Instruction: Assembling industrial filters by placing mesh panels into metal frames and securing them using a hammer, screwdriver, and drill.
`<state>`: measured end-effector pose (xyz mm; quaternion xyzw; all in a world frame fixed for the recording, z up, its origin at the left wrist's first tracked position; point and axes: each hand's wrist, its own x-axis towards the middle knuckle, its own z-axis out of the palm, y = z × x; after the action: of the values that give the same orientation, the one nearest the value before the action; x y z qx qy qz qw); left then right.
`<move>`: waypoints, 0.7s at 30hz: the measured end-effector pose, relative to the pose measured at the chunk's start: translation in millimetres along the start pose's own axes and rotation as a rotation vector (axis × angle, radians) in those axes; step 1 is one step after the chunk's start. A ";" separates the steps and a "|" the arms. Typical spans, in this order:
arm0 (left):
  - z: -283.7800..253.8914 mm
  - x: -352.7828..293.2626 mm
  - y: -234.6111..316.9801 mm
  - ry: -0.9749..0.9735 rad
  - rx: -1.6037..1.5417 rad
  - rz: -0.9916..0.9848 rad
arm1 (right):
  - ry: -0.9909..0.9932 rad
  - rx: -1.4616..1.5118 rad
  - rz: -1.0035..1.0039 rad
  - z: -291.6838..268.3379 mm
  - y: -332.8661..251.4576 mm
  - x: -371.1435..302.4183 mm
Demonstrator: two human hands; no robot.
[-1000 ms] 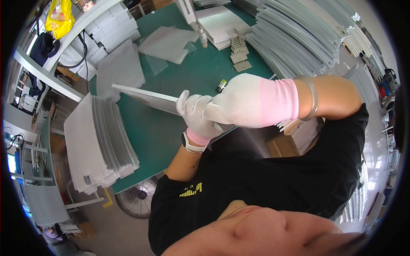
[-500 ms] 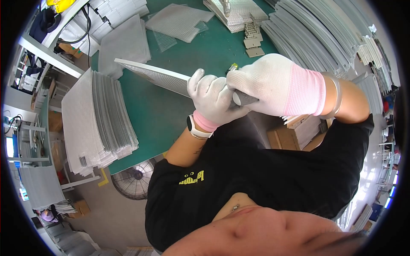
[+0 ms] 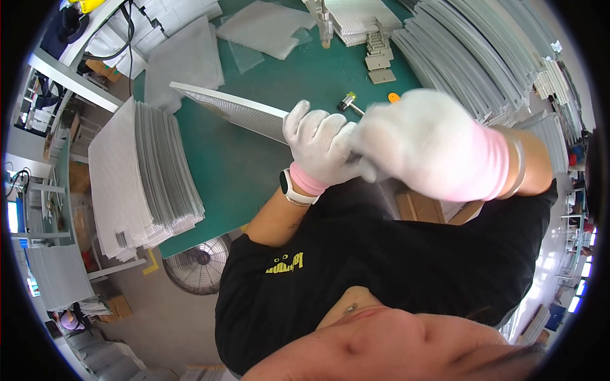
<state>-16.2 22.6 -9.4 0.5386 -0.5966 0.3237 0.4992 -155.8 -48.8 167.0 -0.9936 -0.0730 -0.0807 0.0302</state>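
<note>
My left hand, in a white glove with a pink cuff, is closed round the near end of a thin panel with a white frame and a mesh-like face. The panel is tilted above the green table, its far end pointing left. My right hand, gloved alike and smeared by motion, is beside the left one with its fingers curled down; whatever they hold is hidden. Just beyond the right hand lies a small mallet with a yellow-green tip. An orange object shows partly behind that hand.
A tall stack of mesh sheets stands on the table's left side. More grey-white panels are piled at the far right. Loose sheets, small beige plates and a hanging tool are at the back. A floor fan stands below the table edge.
My right hand has moved right and slightly toward me, uncovering the mallet and the orange object. The grey round end seen between the hands is now hidden. My left hand still grips the panel.
</note>
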 end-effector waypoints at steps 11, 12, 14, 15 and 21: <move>1.0 1.6 -0.7 -0.055 0.025 0.017 | -0.038 0.061 0.094 19.7 16.1 -7.0; 0.6 1.0 -0.6 -0.068 0.027 0.012 | -0.064 0.048 0.131 20.2 15.4 -6.0; -0.1 2.2 -0.2 -0.068 0.030 0.012 | -0.048 0.034 0.110 23.1 16.9 -4.9; -0.2 2.7 0.0 -0.068 0.031 0.010 | -0.032 0.021 0.090 24.1 17.4 -4.3; 9.5 -0.4 -1.7 -0.030 0.077 0.011 | -0.088 0.034 0.056 25.9 15.2 -2.5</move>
<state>-16.9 13.6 -12.8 0.5590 -0.5940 0.3410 0.4674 -151.9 -62.3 140.4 -0.9972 -0.0475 -0.0348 0.0461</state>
